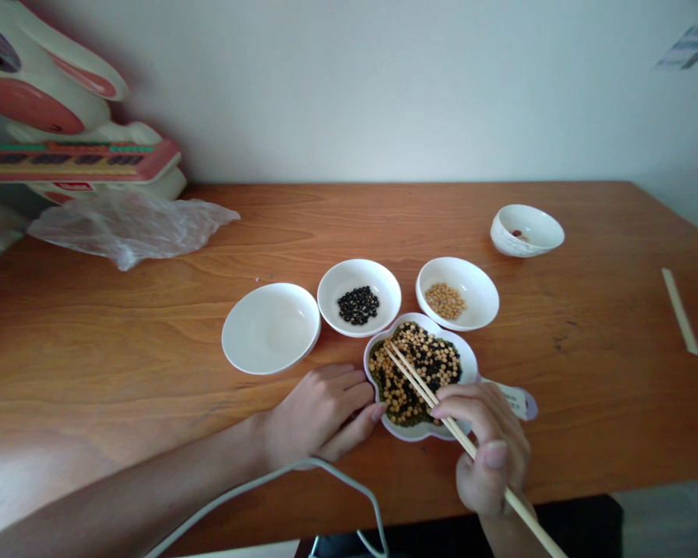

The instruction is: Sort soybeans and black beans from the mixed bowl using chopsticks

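My right hand is closed around a pair of wooden chopsticks, whose tips rest in a flower-shaped white dish of mixed yellow, black and green beans. My left hand lies on the table with its fingers loosely curled, fingertips touching that dish's left rim. Behind the dish stand three white bowls: an empty one, one with black beans and one with yellow beans.
A small white bowl sits at the back right. A crumpled clear plastic bag and a toy-like white and pink object are at the back left. A paper chopstick sleeve lies at right. A grey cable crosses near me.
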The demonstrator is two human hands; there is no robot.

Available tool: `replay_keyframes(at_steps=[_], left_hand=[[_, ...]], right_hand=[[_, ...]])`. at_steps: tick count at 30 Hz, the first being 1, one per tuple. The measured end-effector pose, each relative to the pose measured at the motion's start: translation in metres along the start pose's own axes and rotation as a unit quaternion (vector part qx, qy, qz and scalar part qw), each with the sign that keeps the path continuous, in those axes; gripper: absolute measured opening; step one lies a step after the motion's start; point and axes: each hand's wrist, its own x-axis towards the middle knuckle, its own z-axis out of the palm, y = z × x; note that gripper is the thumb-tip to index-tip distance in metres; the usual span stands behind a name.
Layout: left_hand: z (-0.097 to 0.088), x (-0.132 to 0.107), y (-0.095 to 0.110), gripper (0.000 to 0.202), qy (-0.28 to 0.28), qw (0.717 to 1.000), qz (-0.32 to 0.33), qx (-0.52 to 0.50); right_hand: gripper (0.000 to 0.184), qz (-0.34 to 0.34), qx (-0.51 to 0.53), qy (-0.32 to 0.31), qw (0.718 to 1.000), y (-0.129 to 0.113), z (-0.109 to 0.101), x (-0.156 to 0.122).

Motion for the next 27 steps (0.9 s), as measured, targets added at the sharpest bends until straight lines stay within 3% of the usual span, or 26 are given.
replay_keyframes(at_steps=[27], left_hand=[[-0.0014,0.0016,0.0012,0.034,-0.003,1.000,-0.002,0.001]], right_hand=[[0.062,0.010,0.004,0.029,1.000,0.0009,0.0042,-0.0026]])
